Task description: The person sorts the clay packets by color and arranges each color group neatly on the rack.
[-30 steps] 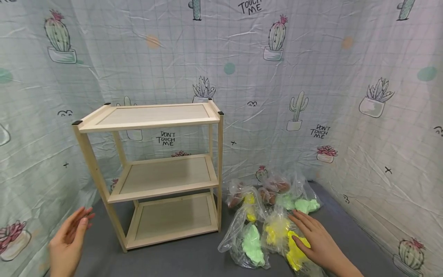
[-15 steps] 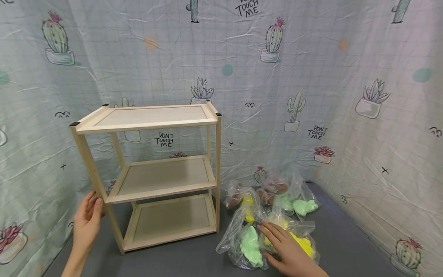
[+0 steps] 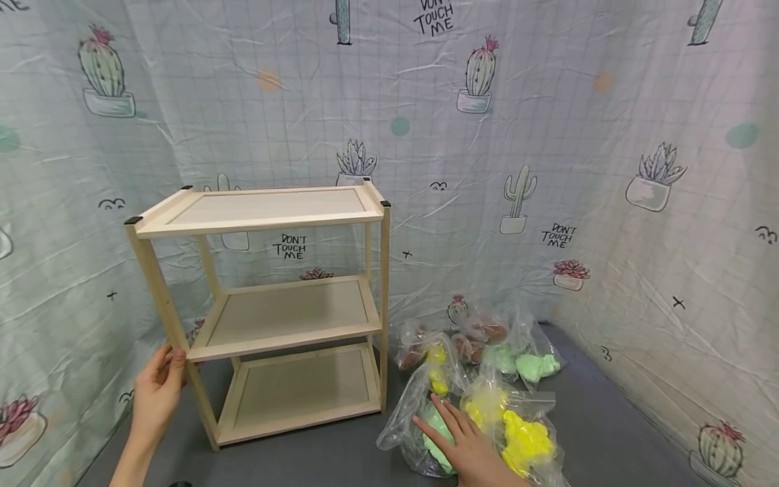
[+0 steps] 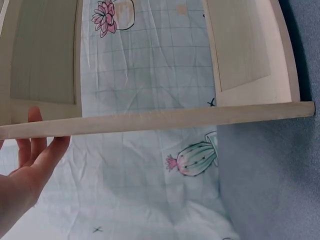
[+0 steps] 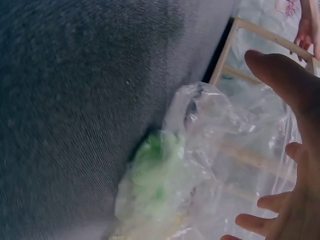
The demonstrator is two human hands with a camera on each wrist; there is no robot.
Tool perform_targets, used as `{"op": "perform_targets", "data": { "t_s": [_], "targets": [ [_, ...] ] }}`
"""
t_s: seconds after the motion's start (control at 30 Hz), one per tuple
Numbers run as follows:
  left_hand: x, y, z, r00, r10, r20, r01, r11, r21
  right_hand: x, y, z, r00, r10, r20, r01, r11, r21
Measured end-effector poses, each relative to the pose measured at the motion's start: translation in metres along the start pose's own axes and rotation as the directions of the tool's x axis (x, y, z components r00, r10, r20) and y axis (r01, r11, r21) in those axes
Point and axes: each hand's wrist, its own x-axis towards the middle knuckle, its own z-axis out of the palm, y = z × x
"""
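Observation:
A three-tier wooden shelf (image 3: 298, 310) with black-capped posts stands at centre left in the head view. My left hand (image 3: 155, 389) grips its front left post, near the middle tier. In the left wrist view, the fingers and thumb lie on both sides of that post (image 4: 165, 120). My right hand (image 3: 468, 450) has its fingers spread over a clear plastic bag with a light green lump (image 3: 435, 456) in it. The right wrist view has the bag (image 5: 157, 175) beyond the spread fingers; touch cannot be told. The hand partly hides the green lump.
Right of my right hand lies a bag with a bright yellow lump (image 3: 526, 443). Behind are more bags with yellow (image 3: 438, 372), light green (image 3: 538, 366) and brown (image 3: 468, 348) contents. A cactus-print cloth (image 3: 450, 155) hangs around the dark grey surface (image 3: 341, 453).
My left hand has moved up and right from beside the shelf and taken hold of its front left post. The right hand has shifted left, from the yellow lump's bag to the green one's.

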Motion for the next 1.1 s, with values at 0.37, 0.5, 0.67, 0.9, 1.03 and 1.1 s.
{"op": "perform_targets", "data": {
  "t_s": [0.37, 0.5, 0.67, 0.9, 1.03, 1.1],
  "targets": [
    [0.006, -0.026, -0.004, 0.99, 0.096, 0.101, -0.079, 0.984, -0.162, 0.002, 0.002, 0.02, 0.998, -0.046, 0.046, 0.044, 0.997, 0.06],
    [0.004, -0.011, -0.005, 0.994, 0.041, 0.106, -0.036, 0.998, -0.048, 0.006, 0.003, 0.022, 0.993, -0.029, 0.111, 0.014, 0.991, 0.133],
    [0.009, -0.029, -0.004, 0.99, 0.068, 0.126, -0.047, 0.986, -0.16, 0.012, 0.004, 0.022, 0.985, -0.022, 0.17, -0.009, 0.983, 0.184],
    [0.014, -0.044, -0.004, 0.987, 0.092, 0.135, -0.068, 0.982, -0.175, 0.02, 0.007, 0.02, 0.979, -0.03, 0.202, 0.004, 0.992, 0.126],
    [0.012, -0.031, -0.004, 0.989, 0.07, 0.133, -0.055, 0.992, -0.115, 0.024, 0.009, 0.021, 0.962, 0.028, 0.273, -0.047, 0.997, 0.065],
    [0.008, -0.017, -0.004, 0.992, 0.035, 0.119, -0.035, 0.999, -0.01, 0.026, 0.01, 0.021, 0.953, 0.061, 0.297, -0.063, 0.998, -0.004]
  ]
}}
